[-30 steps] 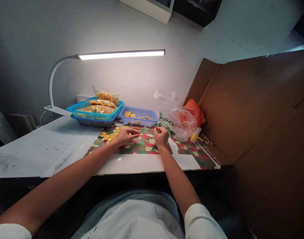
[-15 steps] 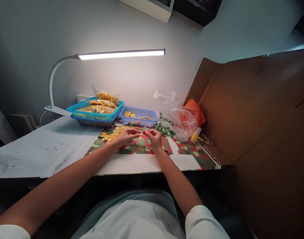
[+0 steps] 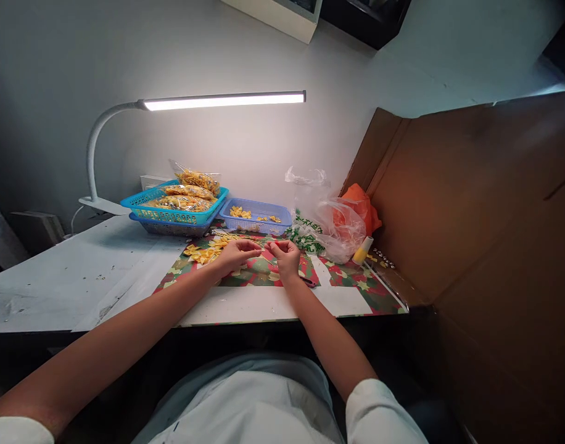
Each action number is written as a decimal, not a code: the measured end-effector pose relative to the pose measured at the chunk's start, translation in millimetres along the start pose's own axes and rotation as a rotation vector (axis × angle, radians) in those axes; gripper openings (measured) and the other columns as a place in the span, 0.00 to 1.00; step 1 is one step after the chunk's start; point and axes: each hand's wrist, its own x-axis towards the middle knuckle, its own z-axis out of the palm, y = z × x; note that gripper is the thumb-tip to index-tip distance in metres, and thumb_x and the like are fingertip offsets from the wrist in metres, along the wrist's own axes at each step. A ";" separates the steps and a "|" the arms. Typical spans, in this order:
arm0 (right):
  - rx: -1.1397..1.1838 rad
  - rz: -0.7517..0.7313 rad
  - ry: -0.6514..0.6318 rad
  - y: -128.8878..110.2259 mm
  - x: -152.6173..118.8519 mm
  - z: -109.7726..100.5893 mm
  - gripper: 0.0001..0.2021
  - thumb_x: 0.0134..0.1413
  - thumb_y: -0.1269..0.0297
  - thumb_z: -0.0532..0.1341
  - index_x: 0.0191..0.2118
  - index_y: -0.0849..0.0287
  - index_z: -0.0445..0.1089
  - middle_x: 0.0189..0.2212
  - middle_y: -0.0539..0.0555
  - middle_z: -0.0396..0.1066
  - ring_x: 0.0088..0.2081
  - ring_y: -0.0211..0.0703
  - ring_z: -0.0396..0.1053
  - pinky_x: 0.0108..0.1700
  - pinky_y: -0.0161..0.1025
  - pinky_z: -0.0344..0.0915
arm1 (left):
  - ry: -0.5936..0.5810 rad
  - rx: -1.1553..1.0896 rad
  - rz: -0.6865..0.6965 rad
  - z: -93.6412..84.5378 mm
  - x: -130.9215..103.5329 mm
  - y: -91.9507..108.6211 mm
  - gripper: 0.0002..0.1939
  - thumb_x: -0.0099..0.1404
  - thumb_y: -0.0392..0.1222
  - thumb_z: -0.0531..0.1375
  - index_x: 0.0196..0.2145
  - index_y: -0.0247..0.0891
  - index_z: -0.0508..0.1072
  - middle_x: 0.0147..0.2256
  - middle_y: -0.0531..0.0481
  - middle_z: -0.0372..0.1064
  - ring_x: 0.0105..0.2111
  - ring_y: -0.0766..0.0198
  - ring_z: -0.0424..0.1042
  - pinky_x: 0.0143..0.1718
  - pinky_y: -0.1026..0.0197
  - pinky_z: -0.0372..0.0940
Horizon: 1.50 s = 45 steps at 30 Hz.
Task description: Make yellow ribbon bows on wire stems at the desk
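Observation:
Over the patterned cloth (image 3: 259, 277), my left hand (image 3: 236, 254) is closed in a pinch, its fingertips pointing right. My right hand (image 3: 285, 253) pinches too, its tips close to those of the left. Whatever lies between the fingers is too small to make out. A pile of small yellow pieces that look like ribbon bows or petals (image 3: 203, 253) lies just left of my left hand. Thin golden strands (image 3: 234, 235) are spread behind the hands. Beside my right wrist is a small dark tool (image 3: 308, 282), partly hidden by the arm.
Stacked baskets (image 3: 171, 216) with bagged yellow pieces stand back left, beside a blue basket (image 3: 259, 225) holding some loose ones. Plastic bags (image 3: 329, 228) and a yellow bottle with a white cap (image 3: 362, 251) are at right, before a tall cardboard sheet (image 3: 486, 203). A lit lamp (image 3: 227, 100) hangs above.
Both hands stay nearly in place, with only slight finger movement. The fingertips look a little farther apart, and the whole view has shifted slightly.

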 end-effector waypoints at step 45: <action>-0.033 -0.017 -0.075 3.7 0.4 4.3 0.23 0.31 0.60 0.70 0.26 0.53 0.51 0.19 0.41 0.66 0.28 0.43 0.75 0.37 0.40 0.70 | 0.018 0.011 -0.008 7.4 -3.2 1.7 0.19 0.42 0.55 0.69 0.21 0.35 0.75 0.17 0.56 0.63 0.18 0.71 0.56 0.18 0.67 0.53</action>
